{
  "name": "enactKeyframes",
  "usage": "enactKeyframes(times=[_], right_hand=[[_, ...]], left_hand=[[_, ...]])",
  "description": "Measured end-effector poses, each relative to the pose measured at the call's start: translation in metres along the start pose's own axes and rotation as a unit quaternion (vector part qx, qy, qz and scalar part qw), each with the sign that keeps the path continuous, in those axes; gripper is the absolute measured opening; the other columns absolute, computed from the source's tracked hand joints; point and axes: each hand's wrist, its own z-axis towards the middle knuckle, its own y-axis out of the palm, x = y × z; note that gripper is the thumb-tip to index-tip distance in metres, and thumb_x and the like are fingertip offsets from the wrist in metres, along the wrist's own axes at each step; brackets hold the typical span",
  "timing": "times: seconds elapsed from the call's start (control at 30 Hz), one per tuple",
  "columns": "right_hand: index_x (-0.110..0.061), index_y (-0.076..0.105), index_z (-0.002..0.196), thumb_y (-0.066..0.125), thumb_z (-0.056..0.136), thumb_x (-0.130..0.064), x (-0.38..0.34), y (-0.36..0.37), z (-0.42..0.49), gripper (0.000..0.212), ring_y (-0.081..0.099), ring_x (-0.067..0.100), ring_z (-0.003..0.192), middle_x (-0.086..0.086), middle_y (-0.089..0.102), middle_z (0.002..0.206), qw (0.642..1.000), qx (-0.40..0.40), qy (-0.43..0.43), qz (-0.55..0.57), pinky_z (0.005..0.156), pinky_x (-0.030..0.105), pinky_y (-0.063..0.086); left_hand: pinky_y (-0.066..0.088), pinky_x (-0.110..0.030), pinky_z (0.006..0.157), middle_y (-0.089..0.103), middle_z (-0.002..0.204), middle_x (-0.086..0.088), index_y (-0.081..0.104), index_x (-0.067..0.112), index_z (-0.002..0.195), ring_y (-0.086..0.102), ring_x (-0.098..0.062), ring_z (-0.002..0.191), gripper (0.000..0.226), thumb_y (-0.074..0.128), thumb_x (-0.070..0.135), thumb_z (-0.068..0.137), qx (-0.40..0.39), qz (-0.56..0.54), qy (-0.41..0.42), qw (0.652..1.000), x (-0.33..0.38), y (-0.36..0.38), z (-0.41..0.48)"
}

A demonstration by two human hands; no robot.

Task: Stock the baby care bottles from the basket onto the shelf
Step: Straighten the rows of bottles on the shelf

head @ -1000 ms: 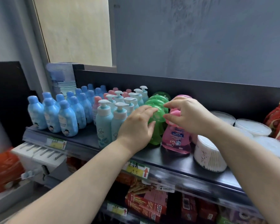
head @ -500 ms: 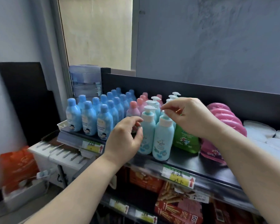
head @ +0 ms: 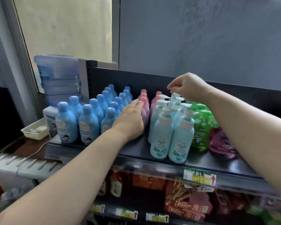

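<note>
Top shelf point(head: 209, 164). Left hand point(head: 131, 120), fingers extended and flat, rests against the side of the pink bottles point(head: 144, 103), beside the blue bottles point(head: 88, 122). Right hand point(head: 187, 86), fingertips pinched together, hovers just above the pump heads of the rear teal pump bottles point(head: 172, 135); contact cannot be told.
</note>
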Motion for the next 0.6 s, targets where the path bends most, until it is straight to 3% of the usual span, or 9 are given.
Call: enactKeyframes(times=[0.07,0.17,0.27,0.37,0.47,0.6], right_hand=[[-0.018,0.074,0.104,0.058,0.090,-0.016,0.003,0.002,0.010,0.021,0.057,0.000,0.070,-0.003,0.070,0.095,0.999,-0.014,0.011,-0.029,0.066,0.014,0.041],[-0.017,0.074,0.107,0.058,0.090,-0.016,0.009,0.006,0.030,0.023,0.060,0.012,0.090,0.000,0.071,0.106,0.997,-0.030,0.015,-0.063,0.077,0.018,0.039],[-0.018,0.072,0.110,0.060,0.090,-0.018,0.017,0.013,0.051,0.024,0.061,0.017,0.100,-0.001,0.070,0.110,0.992,-0.079,0.000,-0.103,0.081,0.020,0.041],[-0.021,0.072,0.112,0.060,0.089,-0.024,0.023,0.026,0.072,0.026,0.062,0.021,0.098,0.000,0.070,0.108,0.974,-0.161,-0.022,-0.160,0.081,0.024,0.045],[-0.027,0.069,0.115,0.056,0.088,-0.025,0.031,0.040,0.094,0.029,0.061,0.022,0.093,-0.002,0.069,0.112,0.954,-0.211,-0.046,-0.207,0.083,0.027,0.047],[-0.032,0.066,0.115,0.057,0.087,-0.023,0.035,0.053,0.112,0.031,0.063,0.022,0.100,-0.005,0.069,0.110,0.942,-0.270,-0.044,-0.195,0.091,0.036,0.051]], left_hand=[[0.013,-0.029,0.115,0.011,0.159,-0.001,0.019,0.014,0.150,0.012,-0.017,0.145,0.057,0.036,0.013,0.096,-0.020,0.022,0.007,1.000,0.002,-0.001,0.009],[0.020,-0.032,0.113,0.010,0.159,0.000,0.015,0.015,0.151,0.017,-0.019,0.144,0.061,0.038,0.012,0.094,-0.040,0.051,-0.006,0.998,0.004,0.000,0.021],[0.035,-0.039,0.107,0.031,0.146,-0.002,0.029,0.018,0.144,0.033,-0.025,0.135,0.056,0.043,0.010,0.090,-0.046,0.067,-0.041,0.996,0.003,0.003,0.032],[0.043,-0.041,0.092,0.049,0.118,-0.004,0.051,0.015,0.111,0.050,-0.026,0.111,0.022,0.042,0.014,0.091,-0.015,0.050,-0.056,0.997,0.002,0.003,0.038],[0.042,-0.035,0.086,0.056,0.114,-0.004,0.058,0.014,0.106,0.053,-0.024,0.107,0.019,0.045,0.018,0.092,0.015,0.040,-0.068,0.997,0.002,0.001,0.043],[0.046,-0.036,0.086,0.064,0.109,-0.004,0.065,0.013,0.105,0.057,-0.024,0.103,0.023,0.046,0.016,0.092,0.039,0.017,-0.094,0.995,0.004,-0.002,0.047]])
